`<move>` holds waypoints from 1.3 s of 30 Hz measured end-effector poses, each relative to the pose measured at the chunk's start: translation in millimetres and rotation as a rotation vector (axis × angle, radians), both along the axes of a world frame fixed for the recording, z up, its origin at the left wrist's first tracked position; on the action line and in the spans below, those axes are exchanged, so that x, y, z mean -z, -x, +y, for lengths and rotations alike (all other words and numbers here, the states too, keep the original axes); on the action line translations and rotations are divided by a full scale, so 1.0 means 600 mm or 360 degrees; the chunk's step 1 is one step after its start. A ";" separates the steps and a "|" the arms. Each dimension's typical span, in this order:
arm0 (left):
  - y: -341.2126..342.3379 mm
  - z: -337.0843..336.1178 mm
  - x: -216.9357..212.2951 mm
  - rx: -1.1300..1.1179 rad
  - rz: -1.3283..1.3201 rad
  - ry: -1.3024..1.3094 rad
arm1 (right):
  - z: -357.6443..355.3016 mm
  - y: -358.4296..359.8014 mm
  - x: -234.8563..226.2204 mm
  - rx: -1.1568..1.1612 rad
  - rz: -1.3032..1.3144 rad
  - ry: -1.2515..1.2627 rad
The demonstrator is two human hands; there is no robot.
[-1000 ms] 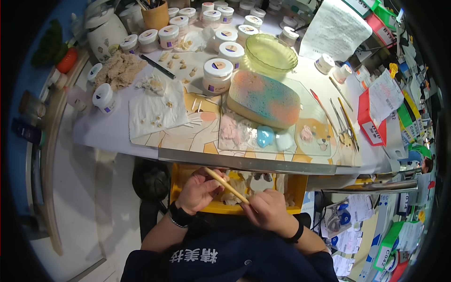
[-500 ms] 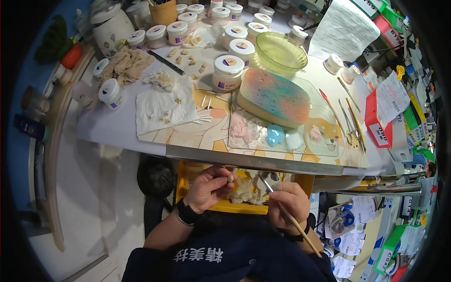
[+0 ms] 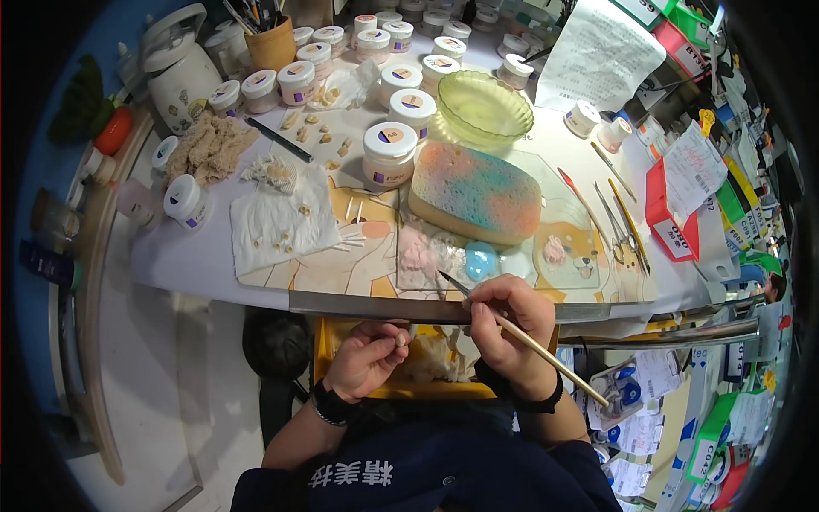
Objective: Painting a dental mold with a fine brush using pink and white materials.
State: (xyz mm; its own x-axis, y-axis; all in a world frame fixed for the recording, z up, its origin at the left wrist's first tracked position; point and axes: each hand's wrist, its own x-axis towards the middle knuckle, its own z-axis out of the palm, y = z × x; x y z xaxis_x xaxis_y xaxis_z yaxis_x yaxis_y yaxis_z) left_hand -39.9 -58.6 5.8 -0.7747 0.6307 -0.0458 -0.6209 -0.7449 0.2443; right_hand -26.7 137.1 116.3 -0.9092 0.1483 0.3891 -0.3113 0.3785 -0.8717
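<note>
Below the table's front edge, my left hand (image 3: 365, 363) pinches a tiny pale tooth-shaped piece (image 3: 399, 340) between thumb and fingertips. My right hand (image 3: 519, 333) grips a fine brush (image 3: 553, 358) with a light wooden handle, held at a slant. Its dark tip is over the glass slab (image 3: 556, 183), at the lower right side of a pink paste patch (image 3: 416, 247); whether it touches cannot be made out. A glossy blue blob (image 3: 481, 259) lies to the right of the tip. Behind these sits a colour-stained sponge (image 3: 478, 194).
Beneath the table edge is a yellow drawer (image 3: 431, 389) with crumpled tissue. White-lidded jars (image 3: 389, 155) and a green glass bowl (image 3: 485, 107) stand farther back. A white tissue (image 3: 281, 230) carries small tooth-like pieces on the left. Brushes and forceps (image 3: 612, 224) lie at right.
My right hand has risen from over the drawer, bringing the brush tip up to the pink paste. My left hand keeps its pinch. The whole view has shifted slightly.
</note>
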 end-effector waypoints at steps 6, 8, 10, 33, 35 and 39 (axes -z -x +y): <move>0.004 -0.002 0.008 0.0036 0.0012 -0.0040 | -0.001 0.007 0.001 0.0060 0.0043 -0.0016; 0.005 -0.001 0.009 0.0045 0.0019 -0.0063 | -0.003 0.010 -0.002 0.0089 0.0041 -0.0048; 0.005 -0.001 0.009 0.0021 0.0011 -0.0074 | -0.004 0.012 -0.004 0.0067 0.0016 -0.0037; 0.009 -0.002 0.009 0.0041 0.0050 -0.0073 | -0.013 0.029 -0.010 0.0192 -0.0009 -0.0387; 0.008 -0.002 0.009 0.0046 0.0050 -0.0075 | -0.014 0.029 -0.010 0.0196 -0.0007 -0.0396; 0.006 -0.002 0.008 0.0023 0.0041 -0.0062 | -0.014 0.029 -0.008 0.0189 0.0019 -0.0392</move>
State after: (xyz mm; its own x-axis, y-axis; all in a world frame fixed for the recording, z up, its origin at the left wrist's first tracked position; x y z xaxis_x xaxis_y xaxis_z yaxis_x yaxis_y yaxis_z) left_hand -43.7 -59.7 1.1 -0.7659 0.6429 -0.0013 -0.6258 -0.7450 0.2312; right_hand -43.9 128.4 121.3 -0.8861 0.1531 0.4374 -0.2620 0.6132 -0.7452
